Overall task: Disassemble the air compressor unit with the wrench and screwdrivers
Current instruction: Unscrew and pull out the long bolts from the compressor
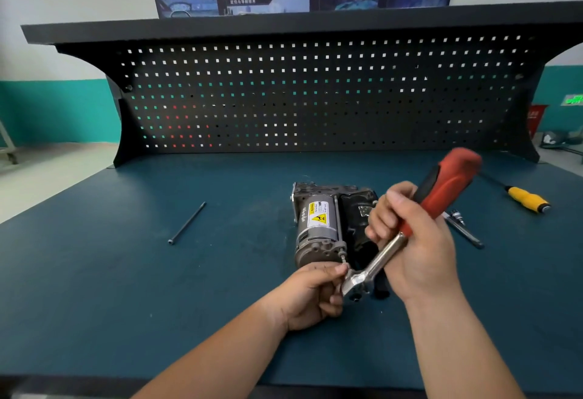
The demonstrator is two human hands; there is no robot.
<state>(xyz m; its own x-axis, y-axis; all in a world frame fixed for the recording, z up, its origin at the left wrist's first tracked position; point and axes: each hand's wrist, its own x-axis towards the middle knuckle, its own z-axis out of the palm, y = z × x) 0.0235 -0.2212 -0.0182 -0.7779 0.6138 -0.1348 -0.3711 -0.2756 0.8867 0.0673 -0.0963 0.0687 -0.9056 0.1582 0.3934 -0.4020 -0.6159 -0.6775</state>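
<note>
The air compressor unit [318, 225], grey with a yellow warning label, lies on the blue bench top [126, 288] near the middle. My right hand [413, 241] grips the red and black handle of an adjustable wrench [441, 190], whose silver head [355, 282] sits at the near end of the unit. A long bolt sticks out of that near end, and my left hand [310, 296] pinches the bolt's tip [344, 261] right by the wrench head. A yellow-handled screwdriver [527, 200] lies at the right.
A long black bolt [187, 223] lies loose on the bench to the left. A metal ratchet tool [463, 228] rests behind my right hand. A black pegboard panel [315, 99] with a shelf on top stands along the bench's back edge.
</note>
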